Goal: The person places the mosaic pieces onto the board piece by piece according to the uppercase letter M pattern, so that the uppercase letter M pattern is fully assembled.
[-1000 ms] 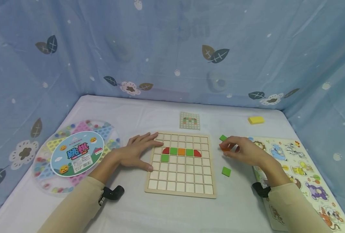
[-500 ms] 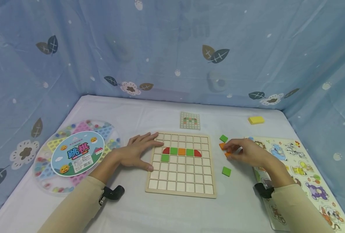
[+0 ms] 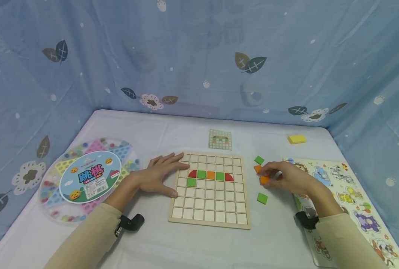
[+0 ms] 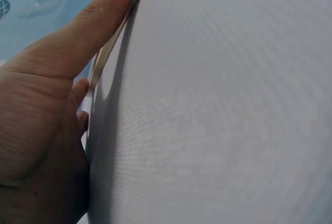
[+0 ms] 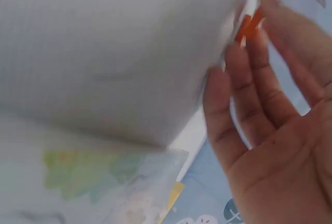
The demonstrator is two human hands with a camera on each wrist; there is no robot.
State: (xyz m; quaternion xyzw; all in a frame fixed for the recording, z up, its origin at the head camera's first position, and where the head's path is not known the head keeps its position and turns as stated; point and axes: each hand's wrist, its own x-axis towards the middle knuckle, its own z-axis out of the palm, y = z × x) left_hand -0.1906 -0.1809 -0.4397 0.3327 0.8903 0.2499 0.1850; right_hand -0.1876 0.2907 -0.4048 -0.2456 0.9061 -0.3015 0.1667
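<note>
Two hands are at work, with the grid board lying between them. The left hand is spread wide and grasps nothing; its fingers and thumb rest on the side of the board nearest it, presumably to prevent sliding. The right hand is curled; thumb and fingertips appear to pinch the lower orange tile. An upper orange tile lies just beside those fingertips, crowding the grip. One green tile lies beyond them, a second green tile on the thumb side, probably for short reach. Six tiles sit in the board's cells. The pattern card lies ahead of both hands, likely for easy sight. An animal board extends beneath the right forearm, an obstacle to low movement; contact cannot be told. A round game board lies beside the left hand.
</note>
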